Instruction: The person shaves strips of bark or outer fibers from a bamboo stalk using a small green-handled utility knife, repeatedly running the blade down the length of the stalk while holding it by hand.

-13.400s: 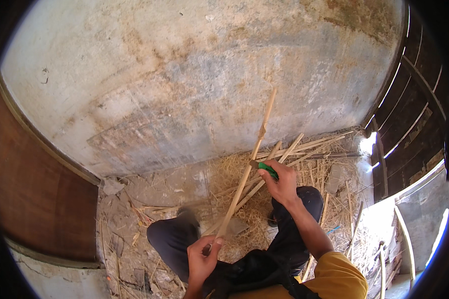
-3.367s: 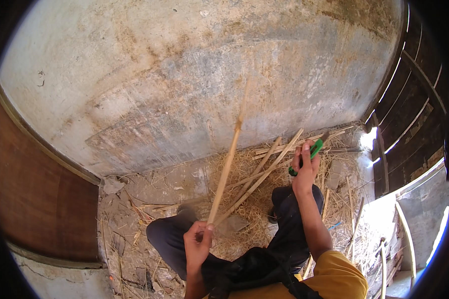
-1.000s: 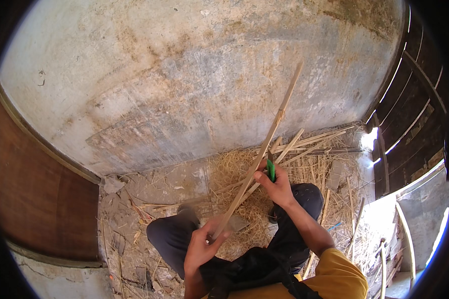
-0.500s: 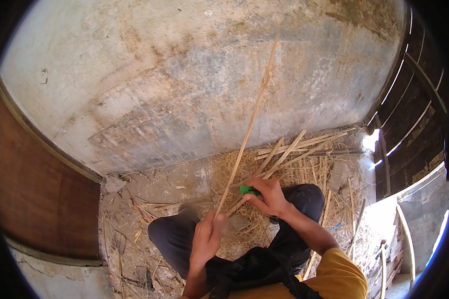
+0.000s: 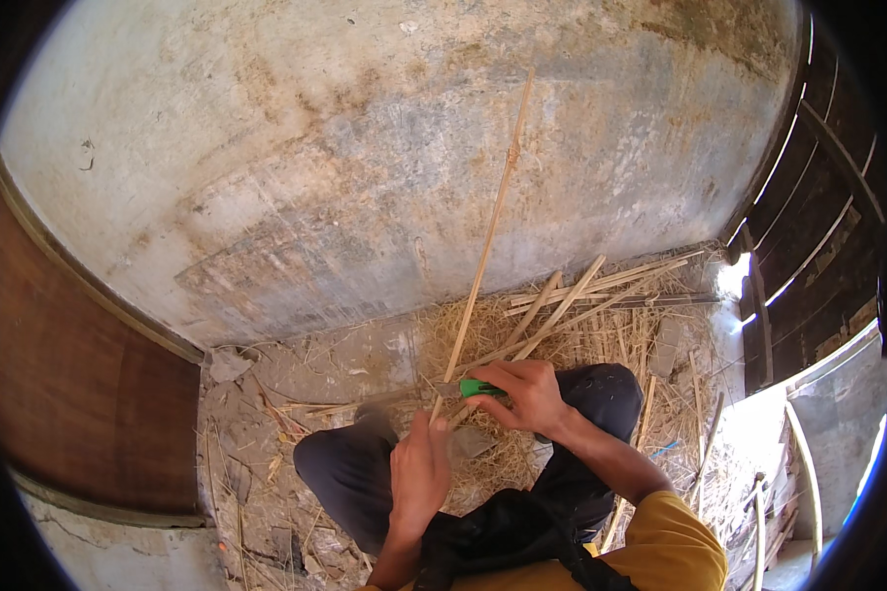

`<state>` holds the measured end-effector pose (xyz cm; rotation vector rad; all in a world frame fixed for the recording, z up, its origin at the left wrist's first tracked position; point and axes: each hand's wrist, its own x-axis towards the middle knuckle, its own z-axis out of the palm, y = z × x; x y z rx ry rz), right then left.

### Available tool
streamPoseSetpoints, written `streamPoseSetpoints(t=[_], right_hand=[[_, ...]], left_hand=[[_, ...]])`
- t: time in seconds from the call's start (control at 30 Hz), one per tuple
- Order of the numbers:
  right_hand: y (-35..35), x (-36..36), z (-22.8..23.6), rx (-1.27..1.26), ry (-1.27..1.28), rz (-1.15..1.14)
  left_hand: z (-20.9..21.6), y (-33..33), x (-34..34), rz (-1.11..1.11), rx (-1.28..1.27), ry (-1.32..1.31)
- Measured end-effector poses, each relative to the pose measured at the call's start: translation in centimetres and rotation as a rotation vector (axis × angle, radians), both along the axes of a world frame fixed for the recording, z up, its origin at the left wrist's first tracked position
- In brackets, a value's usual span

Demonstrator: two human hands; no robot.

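Note:
A long, thin bamboo strip (image 5: 489, 236) slants up and away across the middle, its far end in front of the wall. My left hand (image 5: 419, 471) is closed round the strip's near end. In my right hand (image 5: 530, 394) is a green-handled knife (image 5: 480, 388), gripped with the fingers wrapped over the handle. The knife's short blade points left and meets the strip just beyond my left hand. Another stick lies under the knife, partly hidden by my right hand.
Several bamboo strips (image 5: 601, 291) lie piled against the stained wall (image 5: 365, 197). Fine shavings (image 5: 463, 330) cover the ground between and beyond my dark-trousered knees. A brown wooden panel (image 5: 89, 384) stands at left; dark slatted boards (image 5: 818, 227) stand at right.
My right hand has brought the knife slightly left and down, so the blade is now across the strip. The strip's far end has swung a little left. My left hand has shifted slightly right.

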<state>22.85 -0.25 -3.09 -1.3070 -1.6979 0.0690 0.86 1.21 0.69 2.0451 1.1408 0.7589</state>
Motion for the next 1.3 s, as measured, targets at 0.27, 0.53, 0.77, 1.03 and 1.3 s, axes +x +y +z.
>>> streamPoseSetpoints(t=[0.27, 0.53, 0.77, 1.03, 1.3], right_hand=[[-0.2, -0.3, 0.5, 0.022, -0.065, -0.08], [-0.3, -0.3, 0.7, 0.042, -0.101, -0.126], [-0.3, -0.3, 0.6, 0.051, -0.117, -0.134], [0.0, 0.0, 0.7, 0.054, -0.09, -0.155], [0.2, 0.9, 0.5, 0.021, -0.012, -0.162]], left_hand=[[-0.6, -0.1, 0.0, 0.024, 0.059, 0.052], [-0.7, -0.3, -0.4, 0.03, 0.058, 0.111], [-0.7, -0.8, -0.7, 0.043, 0.065, 0.099], [-1.3, -1.0, -1.8, 0.036, 0.057, 0.178], [-2.0, -1.8, -3.1, 0.057, 0.027, 0.248]])
